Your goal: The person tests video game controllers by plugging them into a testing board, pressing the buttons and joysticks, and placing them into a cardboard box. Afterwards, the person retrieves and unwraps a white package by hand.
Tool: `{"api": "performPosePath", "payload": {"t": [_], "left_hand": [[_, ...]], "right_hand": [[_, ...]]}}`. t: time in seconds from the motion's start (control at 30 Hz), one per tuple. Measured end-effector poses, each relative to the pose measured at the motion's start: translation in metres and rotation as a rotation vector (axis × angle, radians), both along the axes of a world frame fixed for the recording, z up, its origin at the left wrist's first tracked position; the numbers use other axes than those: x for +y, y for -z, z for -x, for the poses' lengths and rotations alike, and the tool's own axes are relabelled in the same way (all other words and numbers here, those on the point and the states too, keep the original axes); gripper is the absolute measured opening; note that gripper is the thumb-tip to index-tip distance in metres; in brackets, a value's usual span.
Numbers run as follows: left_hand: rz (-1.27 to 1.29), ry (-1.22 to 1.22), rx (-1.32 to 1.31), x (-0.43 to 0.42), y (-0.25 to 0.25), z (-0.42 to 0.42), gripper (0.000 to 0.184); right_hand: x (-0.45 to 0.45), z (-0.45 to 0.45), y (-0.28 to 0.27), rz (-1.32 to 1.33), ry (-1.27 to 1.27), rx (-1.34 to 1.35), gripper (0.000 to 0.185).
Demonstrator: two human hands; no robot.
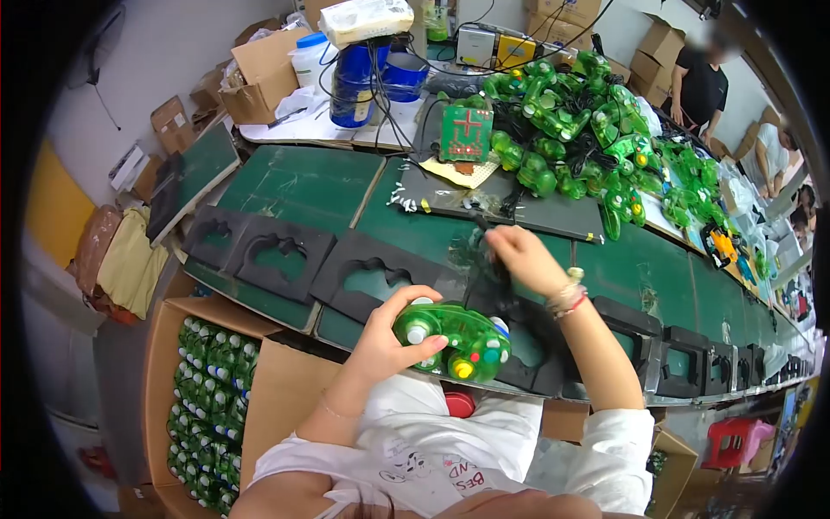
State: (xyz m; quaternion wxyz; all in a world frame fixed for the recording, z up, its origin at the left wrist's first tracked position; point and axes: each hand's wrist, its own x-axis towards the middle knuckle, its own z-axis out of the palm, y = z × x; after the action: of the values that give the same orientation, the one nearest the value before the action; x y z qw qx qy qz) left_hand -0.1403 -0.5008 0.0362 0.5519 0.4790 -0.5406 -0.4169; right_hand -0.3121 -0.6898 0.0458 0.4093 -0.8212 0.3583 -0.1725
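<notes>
My left hand is closed around a see-through green game controller with white, yellow and red controls, held over the table's near edge. Its button side faces up. My right hand is closed on a black cable above the table, beyond the controller and to its right. Part of the cable hangs below the fingers, and its far end is hard to make out. Under and beside my hands lie black foam frames with shaped cut-outs.
Many green controllers with cables are heaped at the back right. A green circuit board stands on the dark mat. At lower left, a cardboard box holds rows of controllers. More foam frames line the right edge; a person stands beyond.
</notes>
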Motion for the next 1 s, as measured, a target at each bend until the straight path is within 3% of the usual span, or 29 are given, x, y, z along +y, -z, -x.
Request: {"api": "performPosePath", "payload": {"t": [0.07, 0.13, 0.17, 0.27, 0.3, 0.33, 0.4, 0.43, 0.47, 0.53, 0.63, 0.73, 0.8, 0.87, 0.97, 1.0], "left_hand": [[0.124, 0.087, 0.022, -0.002, 0.002, 0.001, 0.047], [0.136, 0.121, 0.157, -0.005, -0.002, 0.01, 0.049], [0.145, 0.136, 0.223, -0.006, -0.004, 0.015, 0.05], [0.424, 0.136, 0.265, -0.013, 0.018, 0.019, 0.054], [0.421, 0.122, 0.376, -0.011, 0.019, 0.024, 0.064], [0.423, 0.09, 0.376, -0.012, 0.017, 0.026, 0.067], [0.416, 0.02, 0.377, -0.012, 0.01, 0.03, 0.073], [0.427, -0.018, 0.233, -0.014, 0.01, 0.028, 0.076], [0.54, -0.167, -0.109, -0.021, 0.001, 0.028, 0.076], [0.504, -0.402, -0.594, -0.016, 0.015, 0.023, 0.08], [-0.066, -0.038, -0.038, 0.003, -0.014, 0.031, 0.092], [-0.085, 0.142, 0.728, 0.017, -0.005, 0.045, 0.103], [0.005, 0.318, 0.8, 0.021, -0.004, 0.033, 0.111], [0.039, 0.224, 0.293, 0.022, -0.01, 0.02, 0.113], [0.116, 0.182, 0.026, 0.022, -0.005, 0.008, 0.118], [0.028, 0.202, 0.068, 0.027, -0.011, 0.005, 0.118]], "right_hand": [[0.013, 0.009, -0.011, -0.483, -0.176, -0.589, 0.032], [0.035, 0.011, -0.013, -0.636, -0.337, -0.724, 0.035], [0.054, 0.013, -0.024, -0.517, -0.372, -0.649, 0.035], [0.068, 0.003, 0.01, -0.818, -0.511, -0.855, 0.033], [0.075, 0.002, 0.008, -0.771, -0.492, -0.831, 0.033], [0.093, 0.007, 0.003, -0.863, -0.347, -0.939, 0.032], [0.099, -0.009, 0.004, -0.81, -0.467, -1.24, 0.031], [0.11, -0.009, -0.001, -0.902, -0.37, -1.324, 0.03], [0.121, -0.009, -0.017, -0.989, -0.27, -1.407, 0.029], [0.111, -0.002, -0.009, -0.502, -0.161, -1.213, 0.028], [0.124, 0.0, -0.016, -0.034, 0.056, -0.963, 0.025], [0.135, 0.001, -0.016, 0.573, 0.052, -0.736, 0.016], [0.143, -0.003, -0.016, 0.816, 0.024, -0.543, 0.022], [0.143, -0.013, -0.01, 0.876, 0.068, -0.516, 0.019], [0.149, -0.023, -0.004, 0.767, 0.099, -0.534, 0.015], [0.155, -0.025, -0.003, 0.74, 0.098, -0.545, 0.013]]}}
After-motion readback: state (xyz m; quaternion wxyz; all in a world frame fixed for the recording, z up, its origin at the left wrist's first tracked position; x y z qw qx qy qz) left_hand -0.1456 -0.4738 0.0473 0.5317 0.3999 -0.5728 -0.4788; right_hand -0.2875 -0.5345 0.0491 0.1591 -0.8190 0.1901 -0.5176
